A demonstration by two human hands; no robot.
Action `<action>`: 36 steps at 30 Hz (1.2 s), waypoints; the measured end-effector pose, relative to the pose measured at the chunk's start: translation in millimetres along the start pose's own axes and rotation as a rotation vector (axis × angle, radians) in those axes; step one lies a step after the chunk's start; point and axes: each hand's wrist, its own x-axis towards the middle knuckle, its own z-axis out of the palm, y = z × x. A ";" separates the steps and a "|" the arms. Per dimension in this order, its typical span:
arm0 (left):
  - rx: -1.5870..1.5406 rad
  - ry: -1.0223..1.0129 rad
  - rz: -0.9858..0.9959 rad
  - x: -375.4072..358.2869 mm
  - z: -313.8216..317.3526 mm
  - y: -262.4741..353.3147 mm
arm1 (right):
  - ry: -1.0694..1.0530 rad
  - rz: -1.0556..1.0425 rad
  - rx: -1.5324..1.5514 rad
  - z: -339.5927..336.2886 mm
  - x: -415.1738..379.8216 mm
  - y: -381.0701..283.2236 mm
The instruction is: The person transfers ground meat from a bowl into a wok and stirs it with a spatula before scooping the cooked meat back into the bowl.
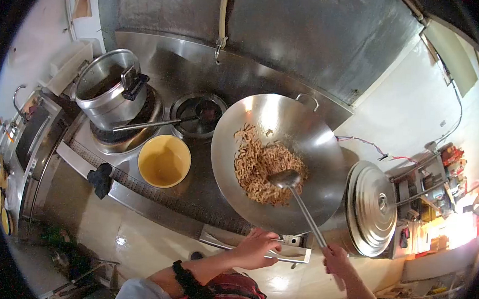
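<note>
My right hand [336, 260] is closed around the long handle of a metal ladle [308, 214]. The ladle's bowl rests on a mound of browned, shredded meat-like strips [257, 170] inside a large steel wok [326, 171]. Just below the wok's near rim, my left hand [258, 249] hovers at the stove's front panel [293, 254], thumb and fingers apart. Its fingertips come right up to a small metal part on that panel.
Left of the wok stands a yellow pot [164, 161], with another ladle [148, 124] behind it over a round well. A tall pot [111, 98] sits on the left burner. Large lids [376, 207] lean at right. A dark cloth [100, 180] hangs on the front rail; a tap [218, 49] is above.
</note>
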 end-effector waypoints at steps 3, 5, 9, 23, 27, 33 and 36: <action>-0.078 0.011 0.030 -2.0 -3.6 -7.8 | 0.260 -0.282 -0.590 -47.7 -37.3 -1.2; -0.120 0.016 0.051 -4.0 -5.0 -14.0 | 0.271 -0.158 -0.832 -81.6 -47.0 -20.7; -0.220 0.059 0.032 -2.4 -9.6 -10.1 | 0.327 -0.256 -1.040 -146.2 -61.4 -102.9; -0.185 0.285 -0.002 -6.1 0.8 -8.5 | -0.307 -0.155 -1.133 -147.6 49.6 -129.9; -0.181 0.303 0.014 -6.7 3.7 -9.5 | -0.252 -0.107 -0.749 -58.1 103.5 -136.5; -0.173 0.239 -0.033 -1.4 -1.5 -5.0 | -0.003 -0.397 -0.799 -67.3 198.0 -186.2; -0.242 0.158 -0.086 -2.0 -5.1 -1.4 | -0.009 -0.447 -0.961 -114.3 187.6 -208.4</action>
